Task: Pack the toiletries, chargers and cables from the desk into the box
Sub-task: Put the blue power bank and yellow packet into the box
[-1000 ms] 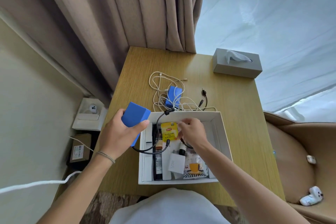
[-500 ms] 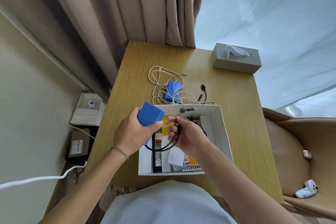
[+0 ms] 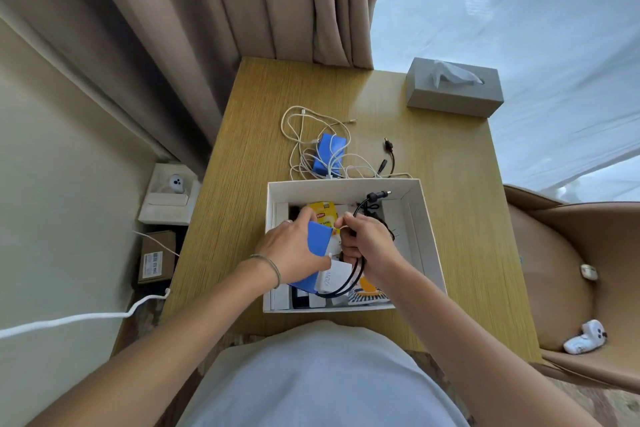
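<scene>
Over the white box [image 3: 420,218] at the near edge of the desk [image 3: 450,184], both hands are busy. The left hand [image 3: 294,250] is wrapped around a blue block [image 3: 317,239], holding it down inside the box's left half, fingers curled over its far edge. The right hand [image 3: 367,243] is closed on a black cable [image 3: 356,277]; one loop hangs below the fist towards the near side, and the plug end [image 3: 377,195] pokes up by the box's far wall. Under the hands sits a white 20W charger [image 3: 329,279], and a yellow tea packet [image 3: 325,213] shows just beyond the knuckles. There are more items in the box, too hidden to name.

Outside, just past the far wall of the box, a tangle of white cables [image 3: 311,146] lies across a second blue block [image 3: 329,154]. A short black lead [image 3: 389,158] lies just right of that pile. At the far right corner of the desk stands a grey tissue box [image 3: 453,94]. Curtains [image 3: 242,10] hang behind the desk.
</scene>
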Demonstrator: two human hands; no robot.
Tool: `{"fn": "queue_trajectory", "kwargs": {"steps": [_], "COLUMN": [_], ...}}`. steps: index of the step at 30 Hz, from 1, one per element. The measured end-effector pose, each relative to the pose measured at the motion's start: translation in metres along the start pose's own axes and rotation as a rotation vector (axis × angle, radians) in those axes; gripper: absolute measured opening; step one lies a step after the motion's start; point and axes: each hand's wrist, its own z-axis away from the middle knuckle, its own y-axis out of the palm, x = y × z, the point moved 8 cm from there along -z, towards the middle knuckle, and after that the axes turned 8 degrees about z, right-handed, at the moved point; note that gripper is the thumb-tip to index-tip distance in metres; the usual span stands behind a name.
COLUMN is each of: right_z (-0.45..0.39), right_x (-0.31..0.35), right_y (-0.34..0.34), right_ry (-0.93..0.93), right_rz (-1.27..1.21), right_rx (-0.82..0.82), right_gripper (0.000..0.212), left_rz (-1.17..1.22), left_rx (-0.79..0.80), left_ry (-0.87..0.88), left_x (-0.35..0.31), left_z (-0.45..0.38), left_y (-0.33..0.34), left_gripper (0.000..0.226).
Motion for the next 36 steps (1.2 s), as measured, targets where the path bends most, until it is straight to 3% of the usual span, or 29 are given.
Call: {"fn": "queue_trajectory", "kwargs": {"steps": [8,15,24,26,30,33,36], "right_z": [-0.013,-0.009,-0.012,-0.016,-0.019,-0.018,-0.013], "right_x": [-0.021,-0.043,-0.041,-0.038,-0.022,-0.013,0.001], "right_y": [0.000,0.003,-0.019,-0.034,-0.054,-0.056,-0.054], "right_ry": [0.059,0.177,0.118,0.085,-0.058,-0.109,-0.152], "right_rz": [0.055,0.110,0.219,0.401,0.962,1.212,1.381], "right_rx": [-0.012,0.007,-0.015,-0.072,-0.193,-0.235,-0.283], "right_gripper": [0.033,0.030,0.023,0.022,0.041,0.046,0.038], "left_rz": [-0.045,-0.259,-0.509,-0.552,-0.593,-0.640,-0.606], "left_rx": [0.082,0.370,0.230,0.202,0.202,0.183,0.088], "left_ry": [-0.081,-0.059,0.050,0.065,0.110,0.132,0.167], "left_x": [0.017,0.020,0.011,0.012,0.012,0.011,0.007], "left_z": [-0.021,-0.025,-0.028,-0.028,-0.028,-0.028,-0.029], "left_y": [0.028,0.049,0.032,0.031,0.034,0.035,0.033], "left_gripper": [0.071,0.055,0.031,0.017,0.023,0.024,0.024]}}
